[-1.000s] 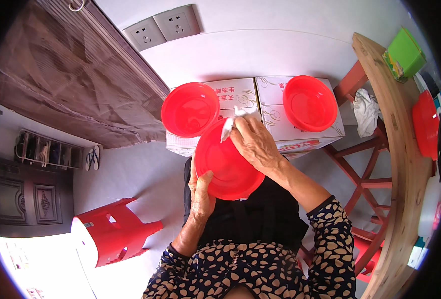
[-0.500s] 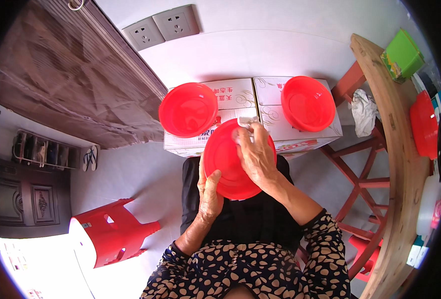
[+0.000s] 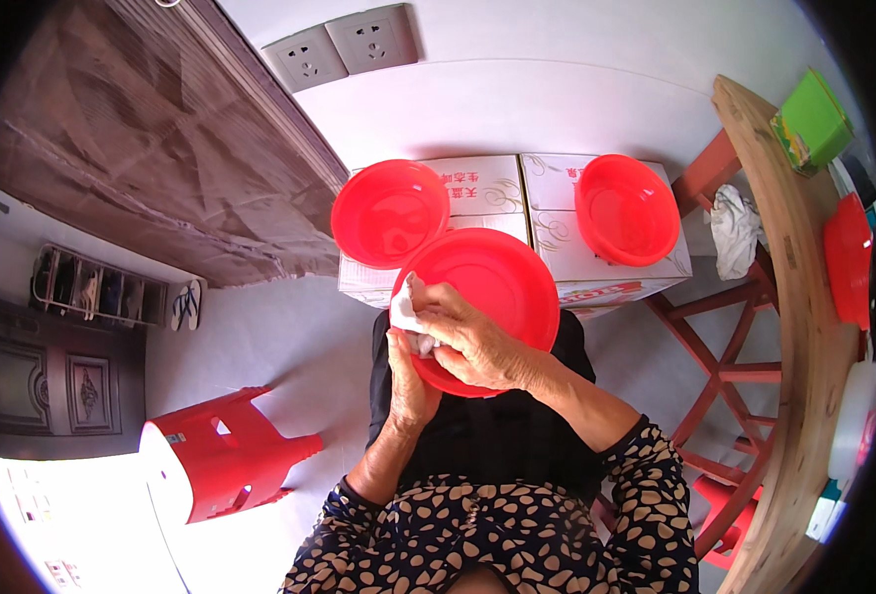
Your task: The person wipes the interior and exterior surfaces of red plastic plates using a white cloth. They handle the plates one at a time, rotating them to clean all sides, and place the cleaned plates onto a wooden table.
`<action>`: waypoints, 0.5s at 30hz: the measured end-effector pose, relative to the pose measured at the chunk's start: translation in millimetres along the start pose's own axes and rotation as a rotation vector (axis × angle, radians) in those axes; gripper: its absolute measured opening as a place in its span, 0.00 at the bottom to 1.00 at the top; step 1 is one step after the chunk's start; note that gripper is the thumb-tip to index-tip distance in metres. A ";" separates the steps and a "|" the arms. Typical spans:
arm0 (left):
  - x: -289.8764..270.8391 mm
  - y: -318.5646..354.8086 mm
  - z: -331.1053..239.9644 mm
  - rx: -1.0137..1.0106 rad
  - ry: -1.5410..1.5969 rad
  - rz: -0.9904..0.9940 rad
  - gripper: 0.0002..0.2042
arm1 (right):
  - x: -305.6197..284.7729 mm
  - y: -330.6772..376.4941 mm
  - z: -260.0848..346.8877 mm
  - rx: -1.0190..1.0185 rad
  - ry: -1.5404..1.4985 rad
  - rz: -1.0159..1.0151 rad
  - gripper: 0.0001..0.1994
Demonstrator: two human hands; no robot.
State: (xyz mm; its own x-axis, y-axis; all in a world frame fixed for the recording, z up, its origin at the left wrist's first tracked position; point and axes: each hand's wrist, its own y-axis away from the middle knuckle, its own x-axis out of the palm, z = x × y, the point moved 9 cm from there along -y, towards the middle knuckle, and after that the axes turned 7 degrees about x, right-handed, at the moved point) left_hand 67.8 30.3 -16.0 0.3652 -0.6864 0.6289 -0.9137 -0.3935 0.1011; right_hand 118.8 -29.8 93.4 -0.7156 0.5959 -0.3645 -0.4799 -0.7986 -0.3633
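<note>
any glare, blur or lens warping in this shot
Head view: glare bleaches the floor beside the red plastic stool to white; head view: the wooden tabletop bows along its edge, and the picture's corners go black; head view: the right hand and white cloth look fairly sharp.

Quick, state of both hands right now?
Left hand: gripping the nearest red basin at its left side.
Right hand: closed on a white cloth.
</note>
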 end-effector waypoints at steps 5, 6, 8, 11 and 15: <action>11.7 1.6 -0.9 0.041 -0.007 -0.023 0.33 | -34.1 -15.5 -10.7 0.061 0.088 -0.346 0.27; 12.0 1.3 -2.4 0.055 0.000 -0.026 0.32 | -41.7 -16.5 -17.1 0.111 0.123 -0.423 0.26; 11.1 -0.2 -2.9 0.067 -0.019 -0.006 0.32 | -53.8 -12.0 -17.2 0.166 0.229 -0.561 0.25; 9.5 -1.5 -2.3 0.084 0.040 0.006 0.30 | -49.8 -10.2 -20.9 0.188 0.204 -0.554 0.25; 5.4 -2.3 -1.1 0.046 -0.006 -0.030 0.35 | -23.7 -19.1 -25.3 0.166 -0.110 -0.309 0.26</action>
State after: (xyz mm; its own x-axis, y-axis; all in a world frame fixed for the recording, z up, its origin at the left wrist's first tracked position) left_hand 71.7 28.2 -12.0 0.3936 -0.6774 0.6215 -0.8932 -0.4417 0.0842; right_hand 157.8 -26.5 87.3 -0.5698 0.8057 -0.1618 -0.7513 -0.5905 -0.2947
